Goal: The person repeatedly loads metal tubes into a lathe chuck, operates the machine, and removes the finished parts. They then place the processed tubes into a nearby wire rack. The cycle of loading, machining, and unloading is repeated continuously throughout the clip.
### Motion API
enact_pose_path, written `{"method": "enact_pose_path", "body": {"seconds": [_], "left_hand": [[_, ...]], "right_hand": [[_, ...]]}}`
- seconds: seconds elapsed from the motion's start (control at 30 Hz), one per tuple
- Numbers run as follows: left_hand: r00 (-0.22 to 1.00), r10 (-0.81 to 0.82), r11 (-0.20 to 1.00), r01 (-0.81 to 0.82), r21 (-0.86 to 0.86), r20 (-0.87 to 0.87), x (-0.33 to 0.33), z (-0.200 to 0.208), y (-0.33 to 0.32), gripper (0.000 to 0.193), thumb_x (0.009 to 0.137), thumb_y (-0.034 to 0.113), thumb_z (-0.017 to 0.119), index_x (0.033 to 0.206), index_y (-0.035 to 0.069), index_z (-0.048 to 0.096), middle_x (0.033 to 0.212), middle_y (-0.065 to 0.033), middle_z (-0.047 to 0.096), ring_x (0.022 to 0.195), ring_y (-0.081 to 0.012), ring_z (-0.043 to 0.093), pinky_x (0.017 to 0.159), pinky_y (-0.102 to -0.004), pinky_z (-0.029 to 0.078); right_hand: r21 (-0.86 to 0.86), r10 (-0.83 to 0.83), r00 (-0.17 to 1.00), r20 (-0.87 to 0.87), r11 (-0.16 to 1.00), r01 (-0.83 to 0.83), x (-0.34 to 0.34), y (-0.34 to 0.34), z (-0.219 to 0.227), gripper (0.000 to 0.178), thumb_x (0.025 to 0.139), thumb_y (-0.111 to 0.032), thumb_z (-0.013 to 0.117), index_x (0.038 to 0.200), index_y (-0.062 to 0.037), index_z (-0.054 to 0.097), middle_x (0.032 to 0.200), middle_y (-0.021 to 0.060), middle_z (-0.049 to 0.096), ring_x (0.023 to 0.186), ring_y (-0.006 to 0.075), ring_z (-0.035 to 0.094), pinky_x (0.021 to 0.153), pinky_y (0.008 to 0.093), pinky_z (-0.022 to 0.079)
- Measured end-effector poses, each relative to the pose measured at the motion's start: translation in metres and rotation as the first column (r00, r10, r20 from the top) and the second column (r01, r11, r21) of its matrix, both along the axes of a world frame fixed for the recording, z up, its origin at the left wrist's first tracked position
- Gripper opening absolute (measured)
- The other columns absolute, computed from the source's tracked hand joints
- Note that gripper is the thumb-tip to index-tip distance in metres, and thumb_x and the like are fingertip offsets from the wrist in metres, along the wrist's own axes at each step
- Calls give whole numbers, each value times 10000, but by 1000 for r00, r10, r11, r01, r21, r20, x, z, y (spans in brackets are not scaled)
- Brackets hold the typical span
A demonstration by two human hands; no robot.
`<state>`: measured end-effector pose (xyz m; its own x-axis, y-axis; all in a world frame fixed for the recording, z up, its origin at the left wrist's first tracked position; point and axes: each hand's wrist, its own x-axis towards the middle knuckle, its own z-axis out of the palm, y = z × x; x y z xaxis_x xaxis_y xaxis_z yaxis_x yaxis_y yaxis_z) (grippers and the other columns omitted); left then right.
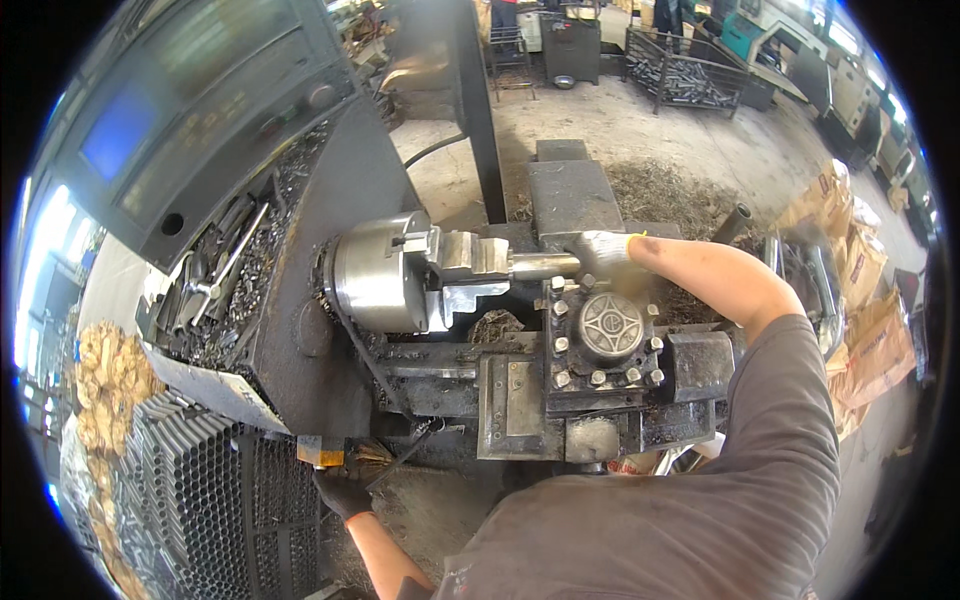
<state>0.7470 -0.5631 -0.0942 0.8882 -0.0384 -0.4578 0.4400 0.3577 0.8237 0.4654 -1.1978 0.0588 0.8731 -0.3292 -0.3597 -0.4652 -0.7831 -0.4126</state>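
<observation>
Steel cylinder (545,265), bright and round, lies level above the lathe's bed, its left end gripped in the chuck and its right end at the gloved right hand (602,252). Around it spreads a workshop with a grey concrete floor (560,110), stained and littered with metal shavings (665,195) beyond the bed's far edge. The lathe (430,395) fills the middle, its surfaces dark and grimy. A tall control cabinet (215,100) stands at upper left, with a blue glow on its face. Stacked metal tubes (190,490), open ends showing, fill the floor's near left corner. Brown paper sacks (870,335) slump along the floor's right side, and a mesh crate (690,75) of metal pieces stands toward its far edge. Beside the lathe's left end, a tray (215,388) carries shavings and tools. The chuck (380,275) shines near the bed's left end; to its right, nearer the person, sits the bolted tool post (600,368) with an embossed round cap. The right hand is blurred, so I cannot tell how its fingers are set. The dark-gloved left hand (342,493) hangs by the lathe's near left corner, just below an orange-faced block (320,452); whether its fingers hold anything, I cannot tell. A T-handled wrench (230,265) lies in the tray.
</observation>
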Motion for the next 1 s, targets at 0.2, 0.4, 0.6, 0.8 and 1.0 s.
{"method": "enact_pose_path", "body": {"seconds": [0.2,0.4,0.6,0.8,1.0], "left_hand": [[967,-249,957,238,-165,-49,32,-3,33,280,1023,393,622,1070,122,673,850,8,562,767,-170,580,713,-376,536],[977,-61,984,24,174,206,19,-17,19,285,1045,386,592,1056,104,638,858,2,567,719,-123,524,623,-295,466],[628,-245,472,-588,657,738,-26,74,-26,497,1077,444,615,1261,-16,658,1163,-199,723,1039,-347,713,877,-506,578],[4,-706,566,-598,568,708,2,227,-171,434,1051,334,659,1324,-2,689,1351,-206,688,1266,-426,641,1115,-524,482],[329,-838,157,-618,770,435,62,363,-365,775,1075,439,525,1719,179,181,1505,-265,596,1255,-483,661,1026,-607,513]], "right_hand": [[457,-128,991,-37,880,130,83,32,41,590,1077,-235,546,1602,8,427,1255,141,687,1132,238,685,822,320,634],[27,-109,982,153,994,106,70,89,87,648,1036,-176,625,1639,-69,415,1435,234,644,1210,242,691,988,384,618],[77,-321,638,700,922,378,-89,193,136,575,920,-37,702,1485,-26,595,1264,134,771,853,145,758,734,281,610],[469,-541,206,815,826,313,-168,254,101,363,823,58,554,1143,80,723,1043,190,767,832,211,750,773,320,628],[469,-500,341,796,866,175,-184,252,91,369,830,98,566,1169,89,710,1048,185,771,862,207,754,762,326,630]]}}
